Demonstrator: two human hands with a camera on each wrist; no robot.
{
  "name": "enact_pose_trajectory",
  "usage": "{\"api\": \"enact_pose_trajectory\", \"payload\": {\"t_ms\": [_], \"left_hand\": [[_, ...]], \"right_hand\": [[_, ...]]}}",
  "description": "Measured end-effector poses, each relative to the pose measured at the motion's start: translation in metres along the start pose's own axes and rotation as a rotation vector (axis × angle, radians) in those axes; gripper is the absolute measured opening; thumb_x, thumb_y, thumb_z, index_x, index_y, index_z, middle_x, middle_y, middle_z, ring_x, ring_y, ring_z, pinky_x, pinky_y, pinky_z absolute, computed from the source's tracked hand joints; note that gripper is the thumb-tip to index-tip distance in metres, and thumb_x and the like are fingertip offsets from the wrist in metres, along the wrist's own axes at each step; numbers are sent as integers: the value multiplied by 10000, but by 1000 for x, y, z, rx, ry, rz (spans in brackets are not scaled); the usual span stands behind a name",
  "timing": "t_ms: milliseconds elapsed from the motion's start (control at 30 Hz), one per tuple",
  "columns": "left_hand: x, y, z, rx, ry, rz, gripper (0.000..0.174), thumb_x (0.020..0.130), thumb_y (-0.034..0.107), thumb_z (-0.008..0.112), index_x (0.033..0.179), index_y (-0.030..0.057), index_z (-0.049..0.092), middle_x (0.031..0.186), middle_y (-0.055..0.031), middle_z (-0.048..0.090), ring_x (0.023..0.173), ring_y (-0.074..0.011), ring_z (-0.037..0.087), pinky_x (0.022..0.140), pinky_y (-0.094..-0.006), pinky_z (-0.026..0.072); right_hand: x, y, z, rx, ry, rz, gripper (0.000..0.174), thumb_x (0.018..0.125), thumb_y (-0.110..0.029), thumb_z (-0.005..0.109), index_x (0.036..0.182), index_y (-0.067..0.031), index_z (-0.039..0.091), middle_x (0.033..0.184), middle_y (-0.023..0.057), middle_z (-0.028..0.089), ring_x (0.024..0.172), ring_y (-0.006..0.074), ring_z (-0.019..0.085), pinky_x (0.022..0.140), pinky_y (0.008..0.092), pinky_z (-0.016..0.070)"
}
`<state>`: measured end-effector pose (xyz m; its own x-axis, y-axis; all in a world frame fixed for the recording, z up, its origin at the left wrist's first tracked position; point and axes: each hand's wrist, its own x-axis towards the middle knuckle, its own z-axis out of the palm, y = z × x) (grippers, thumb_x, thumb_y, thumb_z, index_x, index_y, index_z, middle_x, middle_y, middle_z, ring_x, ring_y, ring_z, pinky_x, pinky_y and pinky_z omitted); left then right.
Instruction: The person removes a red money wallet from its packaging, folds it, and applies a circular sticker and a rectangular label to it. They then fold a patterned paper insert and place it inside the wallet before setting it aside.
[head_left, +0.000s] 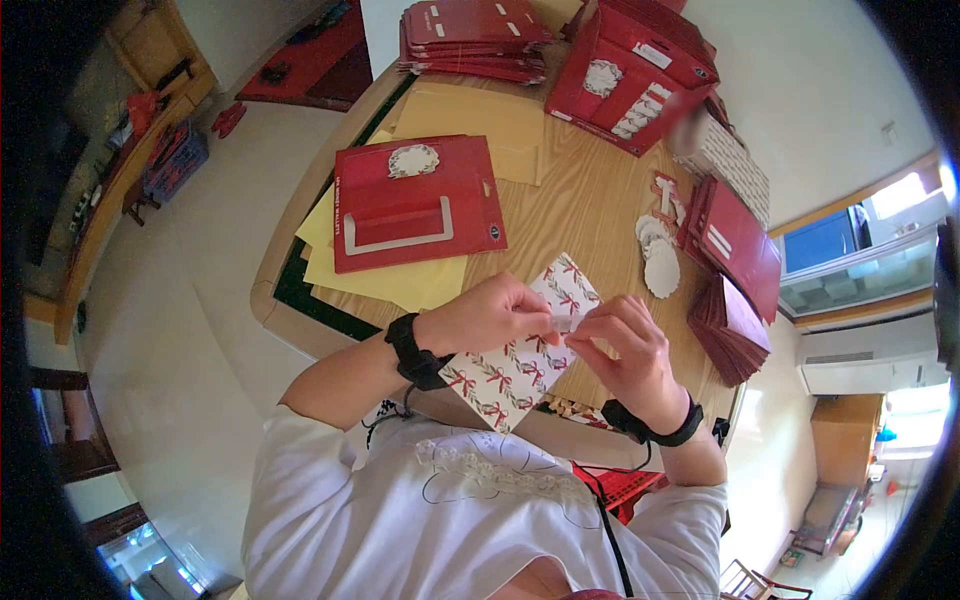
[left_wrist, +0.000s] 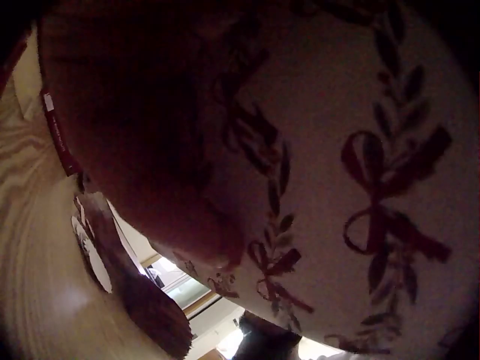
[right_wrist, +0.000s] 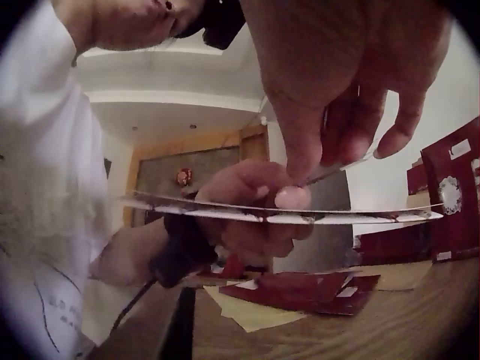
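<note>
A white card (head_left: pixel 495 385) printed with green sprigs and red bows is held up over the near edge of the table. My left hand (head_left: pixel 492 312) grips it along its left side, thumb on the printed face and fingers underneath, as the right wrist view shows. Above the card, my right hand (head_left: pixel 632 352) pinches a small pale, translucent strip (head_left: pixel 563 323) close to the left thumb. That strip's exact kind I cannot tell. In the left wrist view the printed card (left_wrist: pixel 322 172) fills most of the picture, dark and near.
On the wooden table (head_left: pixel 560 215) lie a red folder (head_left: pixel 410 235) with a window cutout, yellow envelopes (head_left: pixel 400 285), and white scalloped labels (head_left: pixel 660 270). Stacked red folders (head_left: pixel 480 30), a red box (head_left: pixel 630 75) and dark red wallets (head_left: pixel 730 330) stand at the back and right.
</note>
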<state>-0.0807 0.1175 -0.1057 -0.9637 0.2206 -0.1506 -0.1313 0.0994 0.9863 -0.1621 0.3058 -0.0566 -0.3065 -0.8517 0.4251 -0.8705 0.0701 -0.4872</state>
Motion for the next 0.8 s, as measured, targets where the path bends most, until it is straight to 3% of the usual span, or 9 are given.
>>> {"api": "enact_pose_trajectory", "payload": {"t_ms": [67, 200, 300, 400, 500, 600, 700, 800], "left_hand": [[-1, 0, -4, -4, 21, -14, 205, 862, 181, 562, 863, 24, 692, 721, -10, 646, 677, -56, 544, 636, -223, 431], [-4, -4, -9, -9, 44, -7, 217, 863, 176, 546, 861, 14, 689, 743, -20, 651, 694, -59, 551, 651, -218, 430], [-7, -14, -3, -194, 66, 33, 232, 862, 182, 547, 860, -6, 683, 767, -35, 659, 714, -66, 565, 674, -218, 438], [-13, -8, -1, -159, 37, -50, 232, 868, 171, 548, 852, -23, 675, 796, -47, 664, 751, -66, 574, 697, -220, 446], [-13, -9, 4, -179, 14, -62, 230, 873, 167, 544, 866, -23, 672, 809, -48, 666, 750, -63, 569, 694, -219, 444], [-12, -13, 7, -182, -35, -68, 224, 873, 164, 546, 882, -21, 672, 824, -51, 669, 755, -64, 570, 702, -217, 444], [-11, -10, 11, -270, -94, -121, 217, 873, 164, 548, 898, -12, 674, 841, -52, 671, 773, -75, 580, 726, -220, 445], [-8, -13, 14, -262, -145, -129, 229, 885, 179, 542, 914, -11, 668, 867, -54, 671, 792, -81, 587, 734, -228, 449]], "right_hand": [[-5, -3, -5, 134, 33, 109, 135, 693, -12, 688, 793, -50, 605, 761, 77, 576, 709, 232, 570, 635, 321, 453], [-23, -4, -17, 238, -199, 235, 104, 726, -4, 667, 816, -37, 628, 754, 86, 587, 708, 240, 588, 616, 322, 467], [-55, 2, -2, 328, -336, 459, 109, 719, 14, 661, 814, -9, 613, 741, 100, 594, 694, 220, 614, 603, 310, 474], [-97, 19, 16, 115, -491, 457, 73, 741, -1, 628, 809, -13, 606, 741, 113, 585, 676, 244, 620, 597, 327, 479], [-110, 22, 26, 96, -391, 419, 66, 734, -25, 594, 776, -35, 545, 726, 129, 537, 681, 317, 549, 597, 376, 456], [-105, 19, 22, 78, -281, 516, 102, 725, -35, 622, 785, -43, 541, 732, 112, 543, 688, 300, 550, 595, 372, 451], [-69, 2, 2, -39, 10, 266, 145, 713, -64, 655, 816, -53, 554, 774, 82, 562, 720, 267, 555, 608, 366, 446], [-48, -4, -1, -59, 99, 71, 194, 698, -75, 686, 850, -54, 568, 832, 57, 577, 754, 237, 555, 631, 359, 445]]}}
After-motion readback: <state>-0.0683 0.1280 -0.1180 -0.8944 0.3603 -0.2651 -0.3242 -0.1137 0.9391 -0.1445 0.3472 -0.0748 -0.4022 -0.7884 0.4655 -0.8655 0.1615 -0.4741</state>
